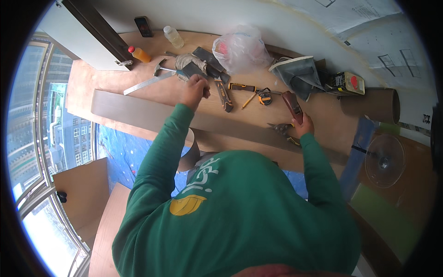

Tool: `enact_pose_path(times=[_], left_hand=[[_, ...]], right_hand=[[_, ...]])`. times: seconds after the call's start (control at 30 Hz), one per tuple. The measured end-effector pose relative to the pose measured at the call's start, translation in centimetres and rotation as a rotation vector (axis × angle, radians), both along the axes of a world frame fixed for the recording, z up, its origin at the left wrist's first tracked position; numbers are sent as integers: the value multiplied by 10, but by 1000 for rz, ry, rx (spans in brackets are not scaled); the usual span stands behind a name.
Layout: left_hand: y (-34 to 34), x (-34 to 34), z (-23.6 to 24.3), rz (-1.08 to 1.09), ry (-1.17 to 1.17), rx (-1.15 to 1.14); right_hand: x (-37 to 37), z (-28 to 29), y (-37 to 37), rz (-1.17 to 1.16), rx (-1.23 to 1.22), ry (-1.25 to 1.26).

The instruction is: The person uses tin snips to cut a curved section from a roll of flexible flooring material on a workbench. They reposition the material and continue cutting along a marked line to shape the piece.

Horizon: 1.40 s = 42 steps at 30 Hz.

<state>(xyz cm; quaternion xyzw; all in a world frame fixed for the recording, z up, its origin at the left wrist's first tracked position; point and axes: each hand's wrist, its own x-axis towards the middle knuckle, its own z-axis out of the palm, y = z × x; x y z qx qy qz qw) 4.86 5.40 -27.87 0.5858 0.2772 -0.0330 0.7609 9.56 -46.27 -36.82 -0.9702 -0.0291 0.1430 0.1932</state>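
My left hand (195, 91) is raised over the workbench with its fingers curled closed; whatever may be in them is hidden. It is near a bundle of work gloves (190, 60) and an orange-and-black tool handle (224, 97). My right hand (304, 125) grips a dark reddish-brown small hand plane (292, 105), held tilted above the bench. Just left of that hand lie snips (279, 128) with yellow-and-black handles. A long grey-brown strip (194, 117) runs across the front of the bench, and a curled end hangs down near my body.
On the bench (157, 99) are a tape measure (265, 97), a pencil (248, 100), a utility knife (241, 87), a hammer (161, 68) and a metal rule (148, 84). Farther back stand two bottles (173, 37) and a plastic bag (243, 51). A brown roll (371, 105) lies right.
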Motion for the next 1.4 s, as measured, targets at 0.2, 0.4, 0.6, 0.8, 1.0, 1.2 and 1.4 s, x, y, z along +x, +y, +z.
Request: enact_pose_path(times=[0.2,0.4,0.6,0.8,1.0,1.2,1.4], left_hand=[[63,124,-51,-137,41,291],[-63,193,-27,-911,-211,526],[-113,222,-6,-1154,-135,596],[-98,261,-18,-551,-366,1156],[-87,250,-44,-891,180,1294],[-61,257,-63,-720,100,1150],[-81,249,-67,-722,-39,1167]], right_hand=[[-24,-17,-37,-21,-26,-118],[-60,13,-21,-126,87,-70],[-88,14,-27,-174,137,-74],[-100,14,-31,-203,157,-103],[-87,16,-29,-213,158,-79],[-81,30,-27,-183,161,25],[-91,27,-27,-156,172,29]])
